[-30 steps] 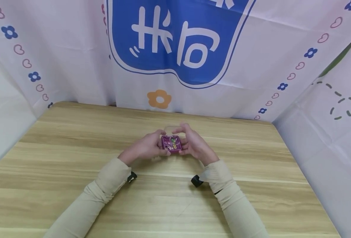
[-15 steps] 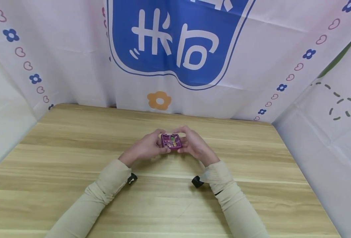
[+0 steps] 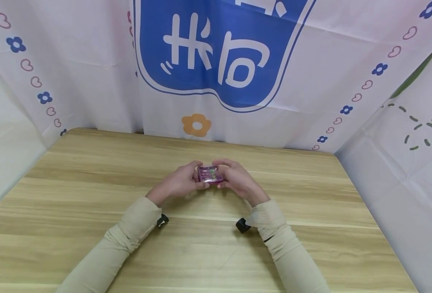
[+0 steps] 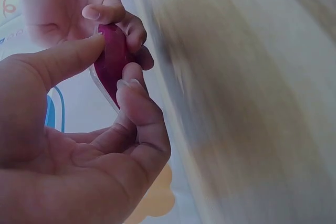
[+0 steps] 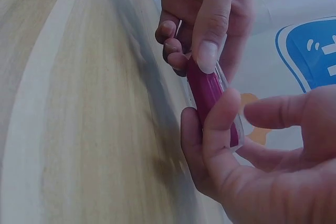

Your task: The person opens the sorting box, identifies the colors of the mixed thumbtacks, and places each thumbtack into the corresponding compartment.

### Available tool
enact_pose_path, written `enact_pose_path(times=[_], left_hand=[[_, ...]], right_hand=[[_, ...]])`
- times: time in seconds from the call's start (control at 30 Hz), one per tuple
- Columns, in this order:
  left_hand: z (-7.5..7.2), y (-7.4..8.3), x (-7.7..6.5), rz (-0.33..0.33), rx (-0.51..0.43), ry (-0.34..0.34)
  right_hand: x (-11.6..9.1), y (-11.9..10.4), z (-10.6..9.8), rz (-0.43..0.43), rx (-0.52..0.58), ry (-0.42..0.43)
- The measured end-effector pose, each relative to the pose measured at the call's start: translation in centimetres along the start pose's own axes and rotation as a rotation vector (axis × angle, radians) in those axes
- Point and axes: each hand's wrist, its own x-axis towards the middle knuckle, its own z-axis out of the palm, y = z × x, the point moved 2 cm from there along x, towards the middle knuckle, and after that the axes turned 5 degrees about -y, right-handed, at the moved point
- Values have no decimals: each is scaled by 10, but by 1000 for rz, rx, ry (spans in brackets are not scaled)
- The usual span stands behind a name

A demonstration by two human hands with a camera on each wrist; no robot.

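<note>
A small square purple box (image 3: 209, 175) with a clear lid sits between my two hands, above the middle of the table. Through the lid, small green, yellow and pink pieces show, too small to name. My left hand (image 3: 180, 182) grips the box at its left side, thumb along the near edge. At the right side my right hand (image 3: 239, 179) holds it with bent fingers. In the left wrist view, the purple box (image 4: 113, 59) is seen edge-on, partly covered by fingers. The right wrist view shows the clear lid (image 5: 239, 129) lying against the purple base (image 5: 207, 90).
The wood-grain table (image 3: 201, 252) reaches around both forearms. Behind it hangs a white cloth (image 3: 102, 81) with a blue sign and an orange flower. White sheets (image 3: 395, 179) flank the table. Black wrist straps with small devices (image 3: 242, 225) are on both wrists.
The clear lid, raised behind the box one second ago, is now down over it. My right fingers have come down from behind onto the box. The left hand holds nearly the same place.
</note>
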Motion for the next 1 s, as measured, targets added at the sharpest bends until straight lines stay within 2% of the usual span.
enact_pose_path(times=[0.17, 0.3, 0.4, 0.53, 0.77, 1.0], left_hand=[[1, -1, 0, 4, -14, 11], [-2, -3, 0, -11, -132, 29], [-7, -4, 1, -19, -262, 43], [-12, -6, 3, -12, -346, 31], [-11, -5, 4, -32, -412, -26], [-9, -5, 4, -26, -388, 2]], right_hand=[[-1, 0, 1, -5, -15, -5], [-3, -2, 0, -31, 24, 0], [-4, -4, -1, -56, 84, 12], [-5, -7, -1, -73, 118, -6], [-9, -10, -5, -58, -33, -26], [-8, -10, -6, -60, -67, -52]])
